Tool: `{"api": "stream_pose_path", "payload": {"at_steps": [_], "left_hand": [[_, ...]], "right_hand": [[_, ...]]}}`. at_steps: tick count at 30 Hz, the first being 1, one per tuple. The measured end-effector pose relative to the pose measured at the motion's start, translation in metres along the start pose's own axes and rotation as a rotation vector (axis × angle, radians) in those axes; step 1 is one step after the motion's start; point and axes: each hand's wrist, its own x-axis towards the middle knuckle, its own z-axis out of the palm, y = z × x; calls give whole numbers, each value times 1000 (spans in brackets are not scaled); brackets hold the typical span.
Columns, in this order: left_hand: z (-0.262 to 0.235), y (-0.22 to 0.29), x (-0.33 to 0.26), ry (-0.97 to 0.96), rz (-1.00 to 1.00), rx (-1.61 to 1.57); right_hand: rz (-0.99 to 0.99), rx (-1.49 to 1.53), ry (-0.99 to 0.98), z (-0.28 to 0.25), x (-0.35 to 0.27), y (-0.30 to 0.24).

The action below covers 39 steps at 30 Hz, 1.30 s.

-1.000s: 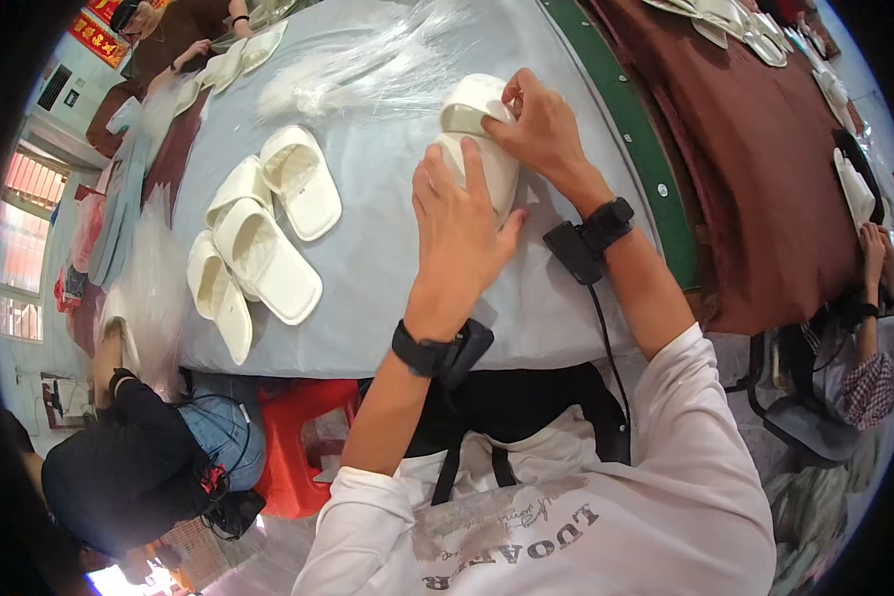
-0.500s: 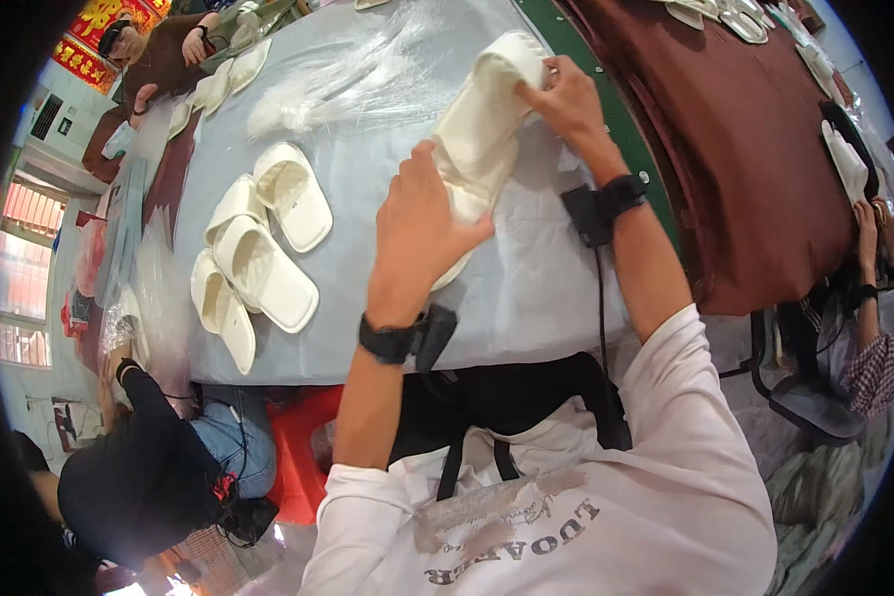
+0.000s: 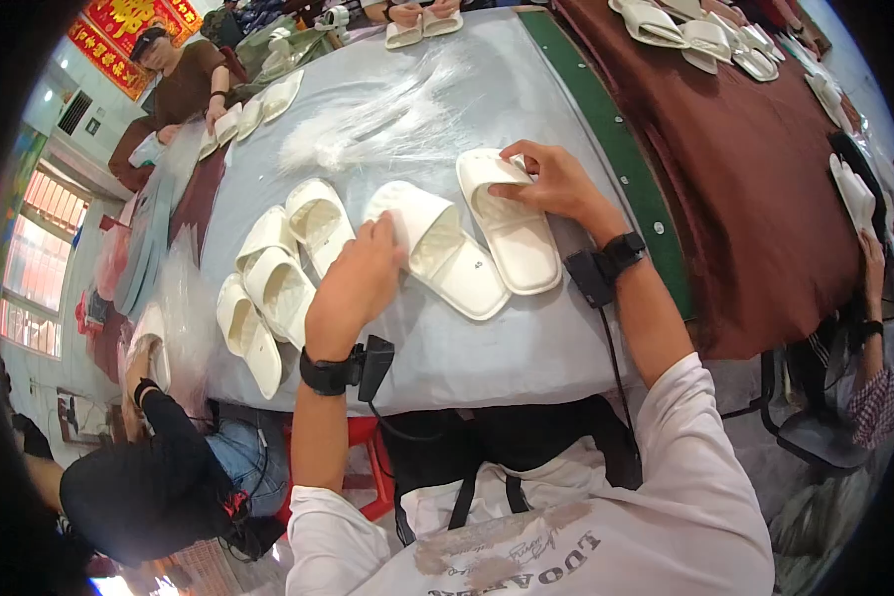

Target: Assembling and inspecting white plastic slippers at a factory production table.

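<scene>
Two white slippers lie side by side on the grey-covered table, toes away from me and heels touching. My right hand (image 3: 551,184) is closed on the upper of the right slipper (image 3: 528,253), thumb and fingers at its strap. Beside the toe end of the left slipper (image 3: 462,273) is my left hand (image 3: 356,283), its fingers apart and the fingertips against the slipper's side. To the left several more white slippers (image 3: 258,343) lie close together, partly hidden behind my left hand.
Clear plastic bags (image 3: 358,124) lie in a heap beyond the slippers. A green strip (image 3: 616,149) and a brown-covered table (image 3: 725,189) with more slippers are on the right. Other people sit around the tables; one (image 3: 159,467) is close on my left, near a red stool (image 3: 368,462).
The slippers that I held up one against the other now lie on the table, spread side by side. My left hand has moved left and my right hand has come down with its slipper.
</scene>
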Motion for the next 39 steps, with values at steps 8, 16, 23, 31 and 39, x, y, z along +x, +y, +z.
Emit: {"api": "stream_pose_path", "payload": {"at_steps": [8, 16, 23, 31, 39], "left_hand": [[19, 8, 21, 241, 189, -157], [-6, -19, 53, 168, 337, -175], [4, -6, 95, 96, 261, -546], [20, -4, 97, 272, 181, -443], [23, -9, 78, 421, -69, -527]], "right_hand": [[-61, 2, -40, -1, -2, 10], [-54, 188, -108, 14, 2, 25], [19, 506, -131, 32, 2, 1], [44, 711, 45, 29, 11, 13], [134, 457, 236, 15, 12, 11]]}}
